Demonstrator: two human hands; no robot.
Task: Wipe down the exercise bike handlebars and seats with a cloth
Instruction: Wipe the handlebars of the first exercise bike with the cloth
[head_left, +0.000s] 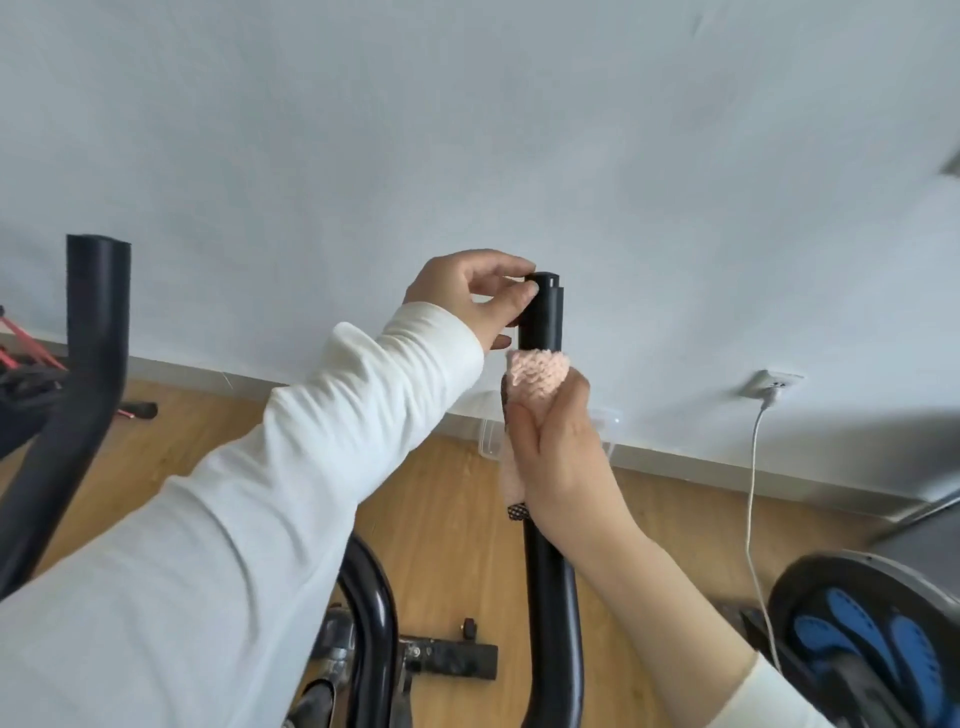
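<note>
Right hand (563, 462) gripped fuzzy pink cloth (537, 375) round the black handlebar tube (544, 314), hiding that bit; left hand (467, 301) pinched its top; black-and-blue seat (857, 634) cut off.

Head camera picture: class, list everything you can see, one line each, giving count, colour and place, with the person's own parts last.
centre handlebar: one, black, upright mid-picture
left handlebar: one, black, far left
cloth: one, pink, round the centre handlebar
padded part: one, black and blue, lower right
wall socket: one, white, low on wall, right
cable: one, white, hanging from the wall socket
clear container: one, transparent, floor by the wall
floor: one, light wood, lower half
wall: one, pale grey, upper half
sleeves: two, white, on the forearms
left hand: one, pinching the centre handlebar's tip
right hand: one, gripping the cloth
</note>
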